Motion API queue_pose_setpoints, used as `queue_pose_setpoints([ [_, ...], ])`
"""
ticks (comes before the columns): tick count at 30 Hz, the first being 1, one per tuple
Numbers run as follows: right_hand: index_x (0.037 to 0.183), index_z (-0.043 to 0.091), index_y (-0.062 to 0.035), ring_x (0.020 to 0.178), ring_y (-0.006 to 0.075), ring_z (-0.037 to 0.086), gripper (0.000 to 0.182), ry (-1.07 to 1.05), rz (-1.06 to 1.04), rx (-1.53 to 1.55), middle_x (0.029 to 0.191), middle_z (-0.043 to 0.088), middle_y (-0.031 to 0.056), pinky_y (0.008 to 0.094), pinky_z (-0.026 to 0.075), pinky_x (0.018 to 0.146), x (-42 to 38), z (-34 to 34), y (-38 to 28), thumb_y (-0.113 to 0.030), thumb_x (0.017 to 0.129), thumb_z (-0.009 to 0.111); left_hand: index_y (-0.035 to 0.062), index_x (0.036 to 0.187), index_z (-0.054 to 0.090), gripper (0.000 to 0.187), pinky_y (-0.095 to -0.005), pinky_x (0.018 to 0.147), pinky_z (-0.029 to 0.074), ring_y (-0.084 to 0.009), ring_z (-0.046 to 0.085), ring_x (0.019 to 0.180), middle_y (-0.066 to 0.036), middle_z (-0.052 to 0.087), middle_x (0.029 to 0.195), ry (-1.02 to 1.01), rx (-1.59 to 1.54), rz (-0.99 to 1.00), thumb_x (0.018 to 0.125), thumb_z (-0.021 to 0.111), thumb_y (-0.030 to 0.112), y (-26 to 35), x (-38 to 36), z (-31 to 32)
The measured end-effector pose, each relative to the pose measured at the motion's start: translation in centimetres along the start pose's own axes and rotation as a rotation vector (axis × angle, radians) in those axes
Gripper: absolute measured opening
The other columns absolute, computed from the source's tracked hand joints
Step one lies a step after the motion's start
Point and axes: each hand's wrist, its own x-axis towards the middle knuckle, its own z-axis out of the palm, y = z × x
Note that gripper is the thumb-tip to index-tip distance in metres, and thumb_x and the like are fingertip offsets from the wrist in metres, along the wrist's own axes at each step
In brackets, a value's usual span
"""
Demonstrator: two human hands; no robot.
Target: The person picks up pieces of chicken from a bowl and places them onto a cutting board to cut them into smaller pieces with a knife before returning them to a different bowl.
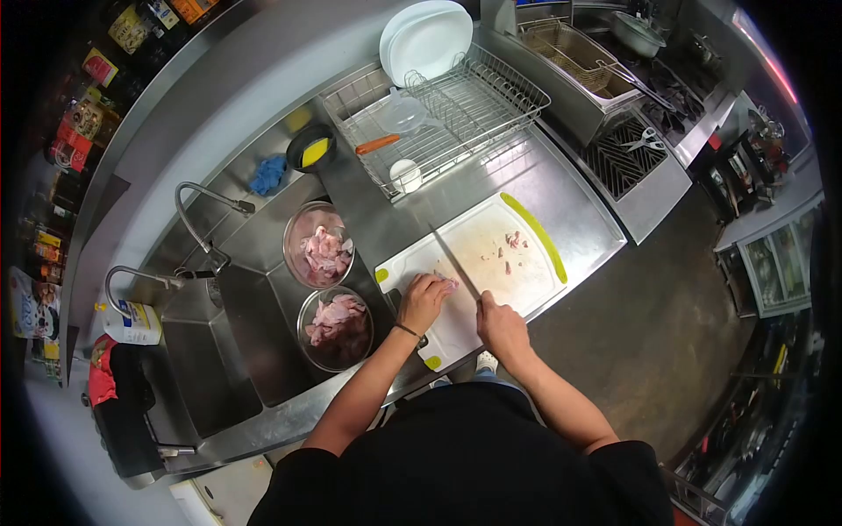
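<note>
On a white cutting board (408, 302) with green corners and a green end, my right hand (502, 329) grips a long knife (454, 259) by its handle. The blade points away from me across the board. Left of the blade, my left hand (424, 301) presses its closed fingers on a small piece of raw meat (450, 285), mostly hidden by them. Small meat scraps (507, 254) lie right of the knife. Beside the board stand two round bowls of raw meat, a farther bowl (289, 252) and a nearer bowl (306, 309).
Left of the bowls is a steel double sink (206, 351) with two faucets. Behind the board stands a wire dish rack (500, 114) with white plates (427, 39). A dark pot (307, 140) and a blue cloth (267, 175) sit near the wall. Scissors (646, 138) lie at the right.
</note>
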Motion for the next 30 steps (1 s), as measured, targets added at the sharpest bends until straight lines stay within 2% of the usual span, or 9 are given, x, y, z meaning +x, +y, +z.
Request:
queue_pose_setpoints([
  [7, 0.095, 0.046, -0.0021, 0.063, 0.0449, 0.062, 0.017, -0.047, -0.011, 0.008, 0.066, 0.06, 0.0275, 0.0529, 0.05, 0.058, -0.5, 3.3, 1.6, -0.017, 0.091, 0.041, 0.0048, 0.083, 0.067, 0.008, -0.037, 0.07, 0.048, -0.0266, 0.057, 0.078, -0.007, 0.06, 0.081, -0.007, 0.033, 0.006, 0.075, 0.068, 0.007, -0.2, -0.2, 0.1],
  [13, 0.094, 0.046, -0.0012, 0.064, 0.043, 0.063, 0.013, -0.076, 0.024, 0.009, 0.069, 0.062, 0.0266, 0.0512, 0.051, 0.059, 0.3, 5.2, 1.4, -0.011, 0.087, 0.044, 0.0042, 0.081, 0.066, 0.006, -0.038, 0.069, 0.047, -0.0286, 0.056, 0.077, -0.009, 0.058, 0.079, -0.068, 0.0, 0.03, 0.075, 0.066, 0.006, -0.4, -0.1, -0.1],
  [15, 0.095, 0.046, -0.0015, 0.065, 0.0412, 0.064, 0.012, 0.025, -0.04, 0.031, 0.07, 0.062, 0.0257, 0.0501, 0.052, 0.059, 2.3, 5.6, 0.5, -0.008, 0.085, 0.046, 0.0042, 0.083, 0.065, 0.007, -0.0379, 0.07, 0.047, -0.0282, 0.056, 0.079, -0.009, 0.057, 0.08, -0.094, 0.008, 0.027, 0.076, 0.066, 0.007, -0.4, -0.1, -0.2],
  [20, 0.096, 0.046, -0.0019, 0.065, 0.0398, 0.064, 0.014, 0.053, -0.049, 0.018, 0.071, 0.063, 0.0244, 0.0492, 0.052, 0.059, 2.5, 5.2, -0.2, -0.008, 0.084, 0.048, 0.0043, 0.084, 0.065, 0.01, -0.0378, 0.072, 0.048, -0.0279, 0.056, 0.08, -0.009, 0.057, 0.08, -0.075, 0.114, 0.032, 0.075, 0.065, 0.007, 0.5, -0.3, 0.0],
  [22, 0.096, 0.046, -0.0017, 0.066, 0.0398, 0.064, 0.014, 0.05, -0.061, 0.016, 0.071, 0.063, 0.0242, 0.0491, 0.052, 0.06, 0.9, 5.1, 0.5, -0.009, 0.084, 0.048, 0.0045, 0.085, 0.065, 0.009, -0.0377, 0.072, 0.048, -0.0283, 0.056, 0.08, -0.01, 0.057, 0.081, -0.052, 0.129, -0.077, 0.076, 0.064, 0.007, 0.3, -0.3, 0.2],
  [24, 0.096, 0.045, -0.0016, 0.069, 0.0409, 0.064, 0.014, -0.116, 0.063, -0.018, 0.073, 0.063, 0.0249, 0.0497, 0.052, 0.062, -1.1, 4.4, 1.6, -0.012, 0.087, 0.047, 0.0047, 0.085, 0.065, 0.009, -0.0379, 0.072, 0.048, -0.0286, 0.056, 0.081, -0.01, 0.057, 0.081, -0.005, 0.129, -0.106, 0.077, 0.063, 0.008, 0.4, -0.5, 0.8],
  [26, 0.096, 0.046, -0.0011, 0.069, 0.0432, 0.063, 0.016, -0.126, 0.068, 0.011, 0.072, 0.062, 0.0262, 0.0517, 0.051, 0.062, -2.1, 4.2, 2.5, -0.016, 0.09, 0.045, 0.0049, 0.085, 0.065, 0.009, -0.0381, 0.073, 0.048, -0.029, 0.057, 0.081, -0.01, 0.057, 0.081, 0.041, 0.132, -0.135, 0.077, 0.063, 0.008, -0.1, -0.7, 1.2],
  [28, 0.096, 0.046, -0.0007, 0.068, 0.0455, 0.062, 0.02, -0.135, 0.066, 0.048, 0.07, 0.061, 0.0274, 0.0536, 0.05, 0.062, -2.2, 3.8, 2.9, -0.02, 0.093, 0.043, 0.0057, 0.086, 0.066, 0.008, -0.0383, 0.074, 0.048, -0.0301, 0.057, 0.084, -0.011, 0.058, 0.085, 0.123, 0.137, -0.268, 0.08, 0.063, 0.01, -1.1, -0.7, 0.2],
  [30, 0.097, 0.046, -0.0009, 0.068, 0.0461, 0.061, 0.022, -0.154, 0.058, 0.025, 0.07, 0.061, 0.0278, 0.0543, 0.049, 0.062, -1.8, 3.1, 3.2, -0.023, 0.093, 0.043, 0.0063, 0.094, 0.065, 0.013, -0.0393, 0.077, 0.048, -0.032, 0.058, 0.087, -0.013, 0.06, 0.09, 0.097, 0.169, -0.336, 0.083, 0.06, 0.008, -2.5, -1.2, -1.8],
])
